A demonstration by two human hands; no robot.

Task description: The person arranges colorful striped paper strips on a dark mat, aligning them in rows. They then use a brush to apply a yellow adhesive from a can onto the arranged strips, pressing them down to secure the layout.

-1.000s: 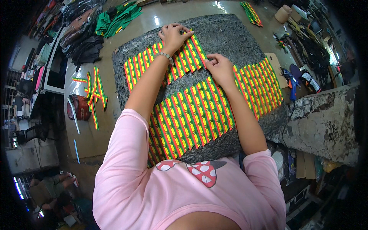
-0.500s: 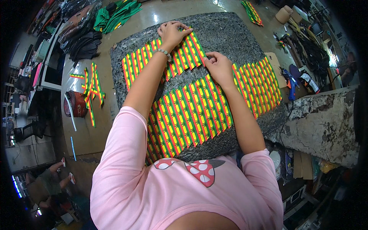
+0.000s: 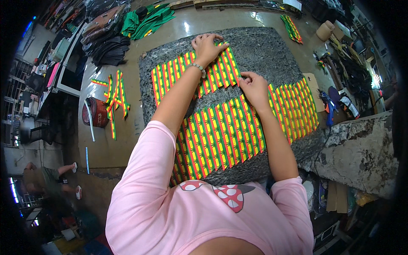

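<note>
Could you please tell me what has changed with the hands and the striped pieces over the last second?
Very little has changed. The left hand stays pressed on the far striped sheet, and the right hand stays at that sheet's near right corner, above the near striped sheet. Nothing was picked up or let go. Both sheets lie as before on the grey mat; only the camera view shifted slightly.

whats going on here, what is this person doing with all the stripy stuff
A person in a pink top leans over a grey mat, laying out red, yellow and green striped strips. The left hand presses the far row of strips; the right hand rests on the near row. More striped pieces lie aside.
</note>
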